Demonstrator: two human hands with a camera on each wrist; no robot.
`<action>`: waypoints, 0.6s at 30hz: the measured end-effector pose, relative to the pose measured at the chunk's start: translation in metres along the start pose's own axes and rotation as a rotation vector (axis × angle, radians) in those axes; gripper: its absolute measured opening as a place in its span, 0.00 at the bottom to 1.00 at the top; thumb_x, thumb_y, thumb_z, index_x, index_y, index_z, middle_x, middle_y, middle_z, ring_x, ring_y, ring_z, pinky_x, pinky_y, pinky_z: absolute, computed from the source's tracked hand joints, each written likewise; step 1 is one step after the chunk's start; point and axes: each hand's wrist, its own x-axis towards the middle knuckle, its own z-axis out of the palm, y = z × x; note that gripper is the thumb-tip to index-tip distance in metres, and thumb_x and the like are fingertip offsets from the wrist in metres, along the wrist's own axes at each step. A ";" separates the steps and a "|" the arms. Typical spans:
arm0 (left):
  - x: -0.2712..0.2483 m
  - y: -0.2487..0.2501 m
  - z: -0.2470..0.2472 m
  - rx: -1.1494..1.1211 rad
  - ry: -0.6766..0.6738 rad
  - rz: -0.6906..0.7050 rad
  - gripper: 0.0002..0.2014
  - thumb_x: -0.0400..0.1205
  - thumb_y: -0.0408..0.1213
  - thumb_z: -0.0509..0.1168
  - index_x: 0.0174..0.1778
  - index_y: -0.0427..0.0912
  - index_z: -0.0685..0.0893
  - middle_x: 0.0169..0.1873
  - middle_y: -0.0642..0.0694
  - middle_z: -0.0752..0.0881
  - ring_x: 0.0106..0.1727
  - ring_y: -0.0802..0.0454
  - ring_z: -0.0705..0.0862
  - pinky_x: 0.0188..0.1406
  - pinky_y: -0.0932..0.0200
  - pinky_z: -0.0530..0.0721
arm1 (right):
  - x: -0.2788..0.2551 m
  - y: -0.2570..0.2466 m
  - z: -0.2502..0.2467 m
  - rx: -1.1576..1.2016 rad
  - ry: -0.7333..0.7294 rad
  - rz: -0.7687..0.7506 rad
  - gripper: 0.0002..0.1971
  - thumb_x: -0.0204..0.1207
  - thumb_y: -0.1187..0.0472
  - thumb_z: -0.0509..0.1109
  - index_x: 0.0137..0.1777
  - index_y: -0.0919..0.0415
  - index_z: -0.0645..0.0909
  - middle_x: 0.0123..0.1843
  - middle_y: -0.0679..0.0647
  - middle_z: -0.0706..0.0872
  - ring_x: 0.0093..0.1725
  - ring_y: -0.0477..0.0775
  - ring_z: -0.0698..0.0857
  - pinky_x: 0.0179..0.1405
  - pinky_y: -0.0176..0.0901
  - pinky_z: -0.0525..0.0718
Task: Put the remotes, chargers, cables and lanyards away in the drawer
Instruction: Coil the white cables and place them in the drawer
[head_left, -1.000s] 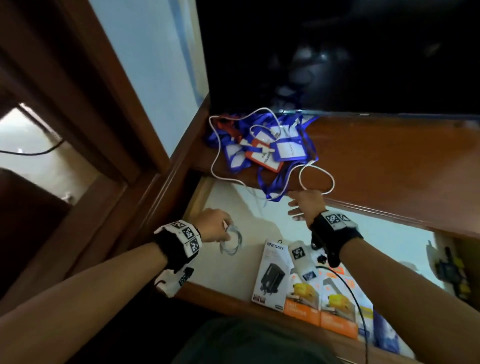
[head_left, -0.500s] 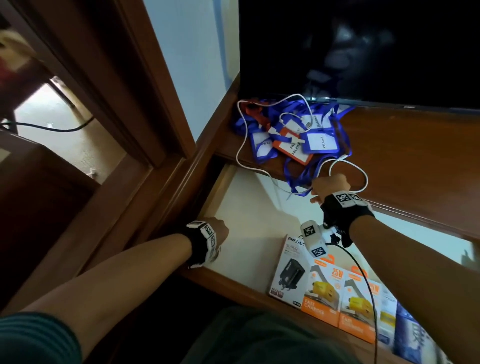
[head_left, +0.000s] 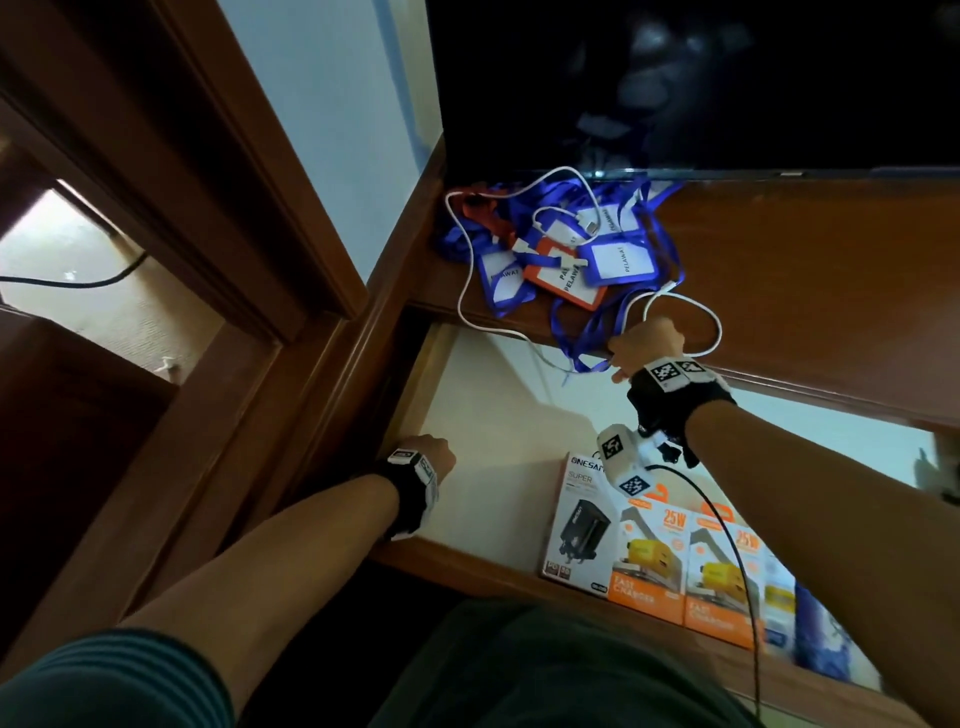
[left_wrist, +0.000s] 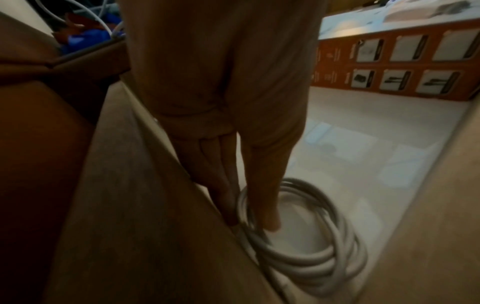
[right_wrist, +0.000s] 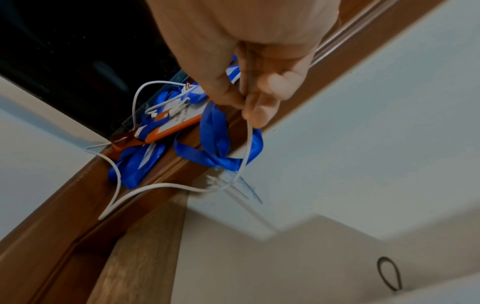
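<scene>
Two hands busy: my left hand (left_wrist: 233, 144) reaches down into near-left corner of open drawer (head_left: 498, 415), fingers straight, tips touching coiled white cable (left_wrist: 306, 236) lying flat on drawer floor. My right hand (right_wrist: 249, 67) up at shelf edge, thumb and finger pinching loose white cable (right_wrist: 246, 148) trailing from lanyard pile (head_left: 566, 260). Boxed chargers (head_left: 654, 556) along drawer front.

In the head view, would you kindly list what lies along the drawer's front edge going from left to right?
Left hand → black charger box → first orange charger box → second orange charger box, all inside the drawer.
</scene>
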 end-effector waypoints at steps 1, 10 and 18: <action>-0.001 0.000 -0.001 -0.004 0.002 -0.003 0.14 0.81 0.22 0.56 0.60 0.29 0.81 0.61 0.36 0.82 0.59 0.39 0.83 0.54 0.52 0.81 | -0.004 0.000 -0.002 0.046 -0.037 -0.013 0.09 0.71 0.61 0.71 0.48 0.66 0.82 0.43 0.59 0.87 0.36 0.57 0.87 0.17 0.35 0.80; -0.008 0.017 -0.008 -0.050 -0.056 0.056 0.12 0.81 0.29 0.60 0.57 0.35 0.85 0.59 0.40 0.84 0.57 0.42 0.84 0.52 0.53 0.79 | -0.035 -0.019 -0.035 0.498 -0.034 0.049 0.09 0.67 0.67 0.68 0.26 0.65 0.76 0.17 0.55 0.78 0.10 0.51 0.75 0.15 0.32 0.71; -0.015 0.004 -0.017 -0.323 0.037 0.078 0.15 0.79 0.32 0.63 0.60 0.41 0.85 0.60 0.41 0.83 0.56 0.44 0.84 0.50 0.55 0.84 | -0.075 -0.039 -0.076 0.766 -0.146 -0.180 0.04 0.71 0.71 0.61 0.38 0.64 0.72 0.34 0.68 0.86 0.24 0.58 0.77 0.22 0.43 0.65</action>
